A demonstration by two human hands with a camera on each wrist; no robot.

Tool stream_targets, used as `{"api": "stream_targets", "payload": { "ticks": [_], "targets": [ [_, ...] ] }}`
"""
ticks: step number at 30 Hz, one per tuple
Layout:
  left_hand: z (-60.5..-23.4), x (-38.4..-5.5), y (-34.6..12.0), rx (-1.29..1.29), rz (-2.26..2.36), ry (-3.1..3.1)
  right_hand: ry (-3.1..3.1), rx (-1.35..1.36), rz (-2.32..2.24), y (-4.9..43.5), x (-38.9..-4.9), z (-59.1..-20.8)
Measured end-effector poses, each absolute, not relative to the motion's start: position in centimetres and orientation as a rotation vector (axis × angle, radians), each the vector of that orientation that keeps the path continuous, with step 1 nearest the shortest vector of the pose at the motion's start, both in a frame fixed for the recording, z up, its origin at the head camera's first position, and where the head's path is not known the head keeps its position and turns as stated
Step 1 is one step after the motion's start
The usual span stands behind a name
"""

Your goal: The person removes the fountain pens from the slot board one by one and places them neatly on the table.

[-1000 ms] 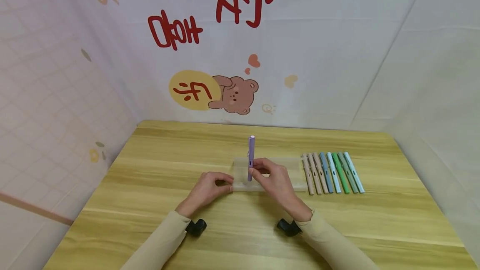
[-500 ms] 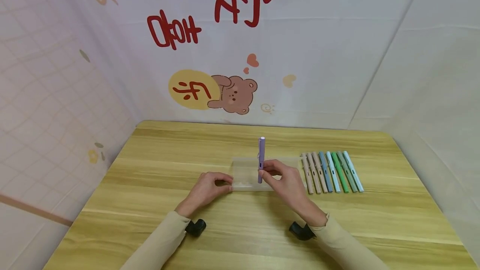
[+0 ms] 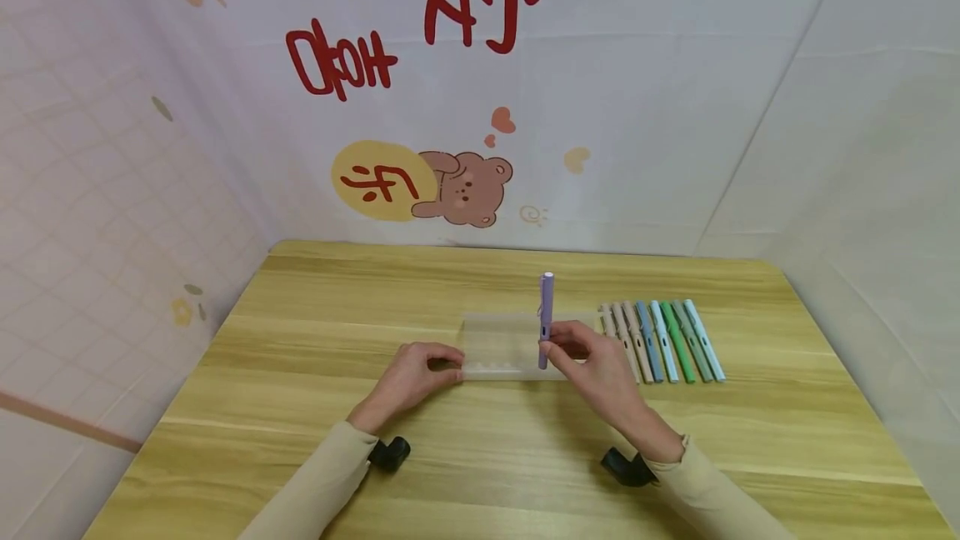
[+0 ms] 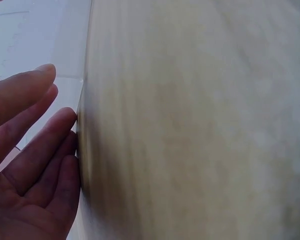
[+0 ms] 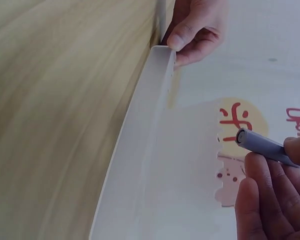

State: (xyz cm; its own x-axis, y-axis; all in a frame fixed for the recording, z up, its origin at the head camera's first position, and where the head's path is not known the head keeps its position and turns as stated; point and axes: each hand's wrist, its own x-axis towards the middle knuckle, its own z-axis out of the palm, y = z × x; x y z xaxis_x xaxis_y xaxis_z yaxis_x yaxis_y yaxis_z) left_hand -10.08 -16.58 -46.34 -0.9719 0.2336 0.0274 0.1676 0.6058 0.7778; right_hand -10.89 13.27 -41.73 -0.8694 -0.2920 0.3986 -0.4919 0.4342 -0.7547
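Note:
My right hand (image 3: 600,369) holds a purple pen (image 3: 547,302) nearly upright over the right part of a clear plastic rack (image 3: 498,373) with scalloped notches. Thumb and fingertips pinch the pen low on its barrel; the capped end with the clip points up. In the right wrist view the pen's lower end (image 5: 245,137) hangs free of the rack. My left hand (image 3: 416,377) pinches the rack's left end, its thumb (image 5: 177,40) on the corner in the right wrist view. The rack's right end is partly hidden behind my right hand.
Several pens (image 3: 671,344) in brown, blue, green and pale blue lie side by side to the right of the rack, close to my right hand. A white printed curtain (image 3: 637,107) stands behind the wooden table (image 3: 337,298).
My right hand has moved to the right along the rack, carrying the upright purple pen with it. My left hand has stayed at the rack's left end.

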Motion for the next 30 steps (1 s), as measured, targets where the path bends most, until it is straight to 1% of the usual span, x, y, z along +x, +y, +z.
{"api": "stream_targets", "payload": {
  "ticks": [14,30],
  "targets": [
    [-46.2,-10.1,-16.4,0.331,1.346,2.726,-2.53,0.563,1.34,17.4,-11.0,-42.0],
    [-46.5,-9.7,-16.4,0.376,1.331,2.751,-2.518,0.488,1.27,20.5,-10.1,-42.4]
  ]
}}
